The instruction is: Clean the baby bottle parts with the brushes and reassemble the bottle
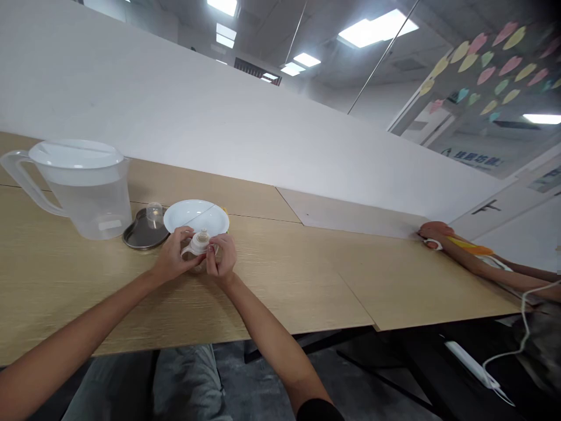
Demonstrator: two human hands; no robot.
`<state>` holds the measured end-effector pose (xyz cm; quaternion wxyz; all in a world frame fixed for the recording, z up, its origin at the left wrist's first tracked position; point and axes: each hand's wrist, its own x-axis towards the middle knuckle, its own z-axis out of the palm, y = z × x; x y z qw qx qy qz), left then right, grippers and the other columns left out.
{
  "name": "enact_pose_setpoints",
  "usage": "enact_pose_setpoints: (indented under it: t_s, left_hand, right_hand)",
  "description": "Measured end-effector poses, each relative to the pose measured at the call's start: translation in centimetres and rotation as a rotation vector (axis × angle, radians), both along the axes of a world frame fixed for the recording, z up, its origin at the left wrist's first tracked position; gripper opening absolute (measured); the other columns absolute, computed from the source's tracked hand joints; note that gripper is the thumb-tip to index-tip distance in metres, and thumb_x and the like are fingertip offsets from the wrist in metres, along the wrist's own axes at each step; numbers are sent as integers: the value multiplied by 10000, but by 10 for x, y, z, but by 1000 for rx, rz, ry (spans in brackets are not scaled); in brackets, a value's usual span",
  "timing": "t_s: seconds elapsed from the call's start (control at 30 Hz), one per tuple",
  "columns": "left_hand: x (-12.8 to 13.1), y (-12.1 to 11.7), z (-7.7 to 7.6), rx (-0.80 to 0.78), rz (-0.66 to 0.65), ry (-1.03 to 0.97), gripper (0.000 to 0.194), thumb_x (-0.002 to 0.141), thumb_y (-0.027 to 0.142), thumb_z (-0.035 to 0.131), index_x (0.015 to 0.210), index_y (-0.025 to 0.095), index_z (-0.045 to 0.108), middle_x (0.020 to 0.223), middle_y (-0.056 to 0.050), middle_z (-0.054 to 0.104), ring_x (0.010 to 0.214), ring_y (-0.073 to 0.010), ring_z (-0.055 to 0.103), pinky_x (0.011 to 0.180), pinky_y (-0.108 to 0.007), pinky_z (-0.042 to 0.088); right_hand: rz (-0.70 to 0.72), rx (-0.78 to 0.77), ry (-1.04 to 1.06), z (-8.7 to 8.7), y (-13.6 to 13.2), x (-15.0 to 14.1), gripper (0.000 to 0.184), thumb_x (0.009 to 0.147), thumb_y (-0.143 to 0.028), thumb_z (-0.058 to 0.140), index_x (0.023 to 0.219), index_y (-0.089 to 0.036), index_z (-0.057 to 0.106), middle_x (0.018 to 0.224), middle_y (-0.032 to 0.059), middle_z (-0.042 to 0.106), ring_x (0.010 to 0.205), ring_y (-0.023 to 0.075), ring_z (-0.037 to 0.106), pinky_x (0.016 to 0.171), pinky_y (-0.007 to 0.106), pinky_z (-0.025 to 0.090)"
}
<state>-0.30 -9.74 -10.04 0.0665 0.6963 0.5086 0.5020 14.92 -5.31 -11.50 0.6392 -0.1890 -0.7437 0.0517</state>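
A small cream-coloured plastic bottle top with a narrow spout and a side handle is held over a light wood-grain table, just in front of a round white plate. The left hand and the right hand are brought together around it, and it is clamped between their fingers. A clear part is partly seen below it, but how the two are joined cannot be told.

To the left of the plate lies a dark, rounded stainless-steel tray, and a small clear plastic cup stands upright on it. Farther left, a large clear plastic jug with a white lid and a looped handle is set on the table. A yellow item is mostly hidden behind the plate. At the far right, a co-worker's hand is rested on the table's end. Below the table, a white power strip is seen with a white cable.
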Motion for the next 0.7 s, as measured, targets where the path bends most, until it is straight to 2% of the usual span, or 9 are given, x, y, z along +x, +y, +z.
enact_pose_setpoints:
  t_s: [0.13,0.23,0.3,0.37,0.43,0.53,0.63,0.7]
  left_hand:
    - [-3,2,-4,-2,33,26,456,683,500,662,1007,209,524,1021,-86,638,984,-258,594,898,-411,470]
    - [-5,3,-3,7,-3,85,468,690,497,625,1054,214,546,1066,-95,646,1031,-278,568,967,-443,415]
    - [-5,3,-1,11,-21,110,487,695,495,613,1088,214,554,1081,-94,652,1037,-282,567,995,-458,386]
    - [-4,4,0,16,-13,120,489,702,488,616,1105,217,560,1079,-87,662,1032,-279,575,1026,-471,355]
    - [-3,4,1,25,5,125,468,717,474,615,1105,218,565,1070,-80,671,1025,-273,583,1048,-481,331]
    - [-2,3,2,32,2,147,424,738,446,604,1094,218,572,1056,-72,675,1027,-270,584,1055,-492,324]
    - [-2,1,4,16,7,149,458,736,410,609,1150,224,548,1085,-71,662,1056,-270,576,1052,-486,335]
    - [-3,1,5,-7,20,124,580,709,376,635,1248,222,487,1096,-76,654,1091,-275,568,1038,-472,355]
  right_hand:
    - [40,206,-83,0,-3,1,189,823,-210,497,1002,-266,526,844,46,649,774,217,629,778,459,494]
    - [82,248,-198,0,-7,1,177,816,-215,502,979,-274,532,848,38,659,781,211,644,783,457,505]
    - [81,238,-204,-1,-8,0,152,832,-232,492,972,-271,535,847,40,657,786,209,646,780,457,513]
    - [34,179,-92,0,-8,-2,167,857,-246,473,1014,-258,530,895,63,656,841,217,644,796,460,517]
    - [-5,54,39,3,-8,-3,237,882,-264,467,1112,-230,512,1017,103,647,963,231,626,849,465,510]
    - [32,-138,70,6,-6,-4,352,895,-317,498,1224,-195,469,1151,134,617,1099,239,581,942,464,473]
    - [64,-221,57,5,-2,-5,386,878,-365,548,1212,-190,463,1066,109,648,1081,232,584,969,458,445]
    - [33,-251,80,2,-1,-7,433,836,-403,611,1185,-190,467,982,84,651,1015,228,596,945,446,450]
